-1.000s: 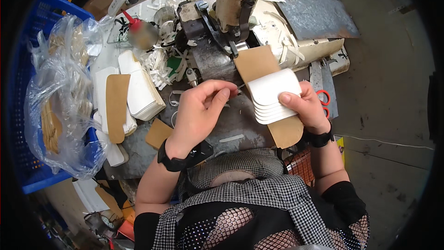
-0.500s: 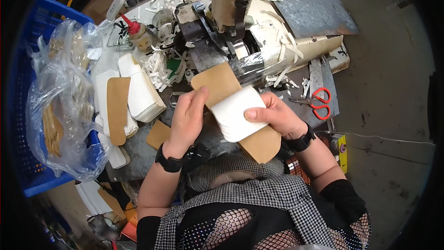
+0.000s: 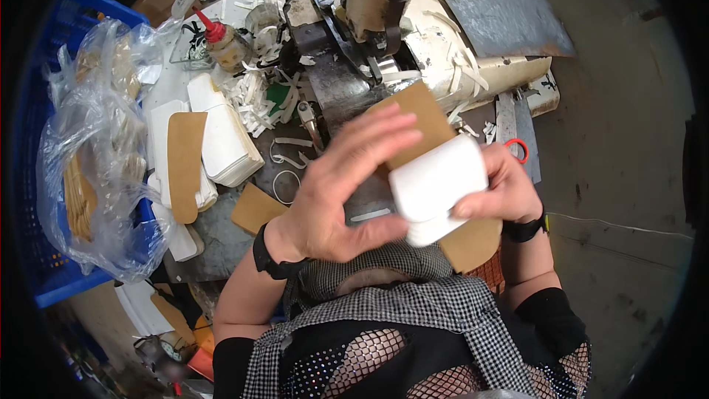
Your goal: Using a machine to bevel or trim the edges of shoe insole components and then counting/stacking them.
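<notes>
The left hand (image 3: 336, 188) was open wide, its thumb and fingers spread apart, with nothing to be seen in its hold. It was blurry, so whether it touched anything could not be told. The right hand (image 3: 509, 188) was closed, with its thumb on top of some white pieces (image 3: 439, 177). The white pieces lay across a brown card (image 3: 473, 244), and both were up in the air in front of the machine (image 3: 380, 0).

The work looked part way along. The white pieces were already bunched on the card, but not yet put down. There seemed to be lots left, since white piles (image 3: 221, 133) lay left of the machine. Which piles were done could not be told.

A brown strip (image 3: 186, 170) lay on top there, and a small brown piece (image 3: 255, 210) sat in front and to the left of the machine. Right of the machine, red scissors (image 3: 521, 149) were partly hidden. Farther left were a bag (image 3: 111, 148) and a blue basket (image 3: 66, 292). White scraps (image 3: 251, 103) and a red-topped bottle (image 3: 230, 52) crowded the machine's left side and could get in the way.
</notes>
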